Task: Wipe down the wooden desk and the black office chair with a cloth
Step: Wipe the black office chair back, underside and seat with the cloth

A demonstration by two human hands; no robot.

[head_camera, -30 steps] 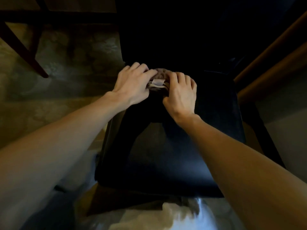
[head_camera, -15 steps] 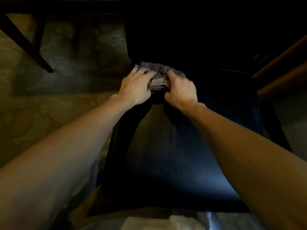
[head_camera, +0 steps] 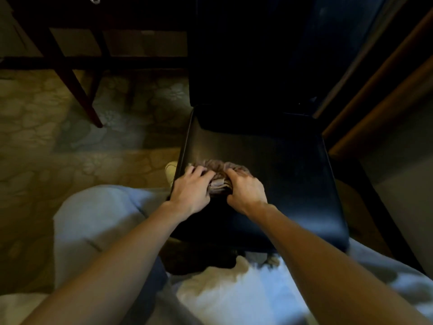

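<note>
While we press the bunched cloth onto the chair seat near its left front edge, our left hand and right hand sit side by side with fingers curled into the fabric. We judge that grip gathers the cloth so it drags across the black seat. Dark desk legs stand beyond, over patterned carpet.

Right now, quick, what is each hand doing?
Left hand: fingers curled onto the bunched cloth, gripping it on the chair seat.
Right hand: fingers curled, gripping the same cloth.
</note>
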